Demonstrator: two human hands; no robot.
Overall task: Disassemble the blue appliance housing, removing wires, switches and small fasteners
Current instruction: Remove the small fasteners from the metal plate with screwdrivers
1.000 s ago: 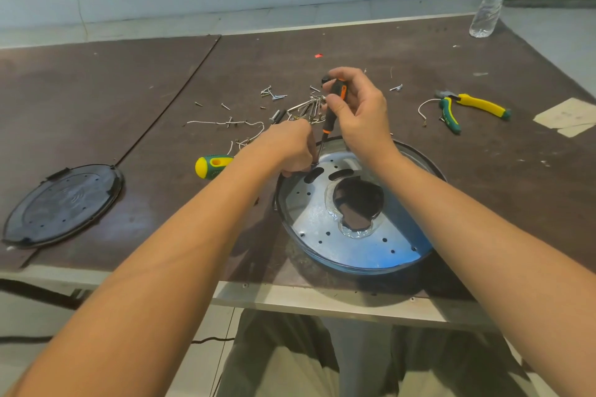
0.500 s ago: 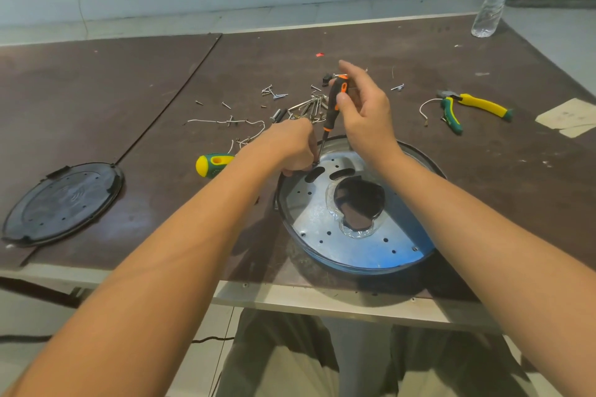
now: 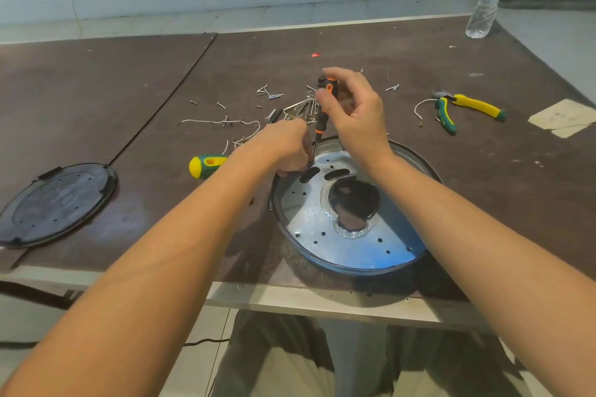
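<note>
The blue housing [image 3: 371, 251] sat just inside the table's [image 3: 129, 90] near edge. The right hand [image 3: 358, 116] pinched the orange-black screwdriver [image 3: 322, 119] upright at the far-left rim. There the left hand [image 3: 285, 148] curled; whether it gripped anything could not be told. Loose screws [image 3: 303, 106] lay just beyond, the black cover [image 3: 54, 203] well apart on the left.

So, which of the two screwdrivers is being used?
The orange-and-black screwdriver, gripped by the right hand over the blue housing; the yellow-green screwdriver lies on the table.
</note>
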